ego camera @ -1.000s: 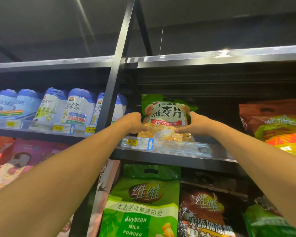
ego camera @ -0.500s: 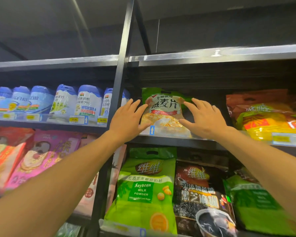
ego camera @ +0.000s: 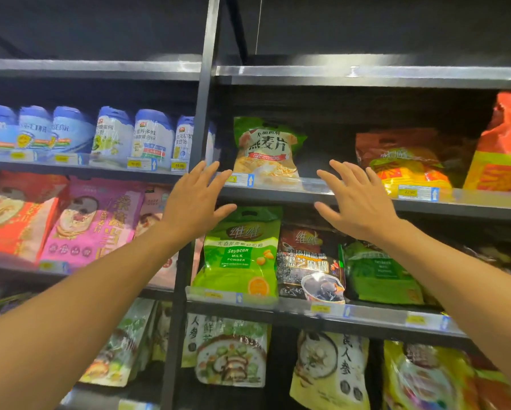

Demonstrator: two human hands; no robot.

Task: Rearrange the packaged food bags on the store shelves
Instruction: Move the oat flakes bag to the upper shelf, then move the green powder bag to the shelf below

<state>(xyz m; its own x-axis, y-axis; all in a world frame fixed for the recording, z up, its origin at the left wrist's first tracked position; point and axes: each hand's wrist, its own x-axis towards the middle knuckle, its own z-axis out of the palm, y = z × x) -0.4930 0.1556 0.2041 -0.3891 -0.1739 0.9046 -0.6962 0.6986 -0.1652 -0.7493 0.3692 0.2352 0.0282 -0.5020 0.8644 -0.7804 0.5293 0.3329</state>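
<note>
A green oatmeal bag (ego camera: 265, 149) with an orange panel stands upright on the upper shelf (ego camera: 278, 194), just right of the black post. My left hand (ego camera: 195, 200) hovers below and to its left, fingers spread, touching nothing. My right hand (ego camera: 355, 199) is raised below and to its right, fingers also spread, holding nothing. Both hands are in front of the shelf edge, apart from the bag. Beneath them stand a green soybean milk powder bag (ego camera: 240, 255) and a dark black sesame bag (ego camera: 309, 261).
A black upright post (ego camera: 202, 119) divides the shelving. Blue-and-white tubs (ego camera: 151, 137) line the left upper shelf. Orange and yellow bags (ego camera: 408, 161) sit at the right. Pink and red bags (ego camera: 91, 220) fill the left middle shelf. Several more bags (ego camera: 230, 353) stand on the lower shelf.
Both hands let go of the oatmeal bag, opened, and drew back and down from it. The bag stays upright on the shelf. The view has tilted down, showing more lower shelves.
</note>
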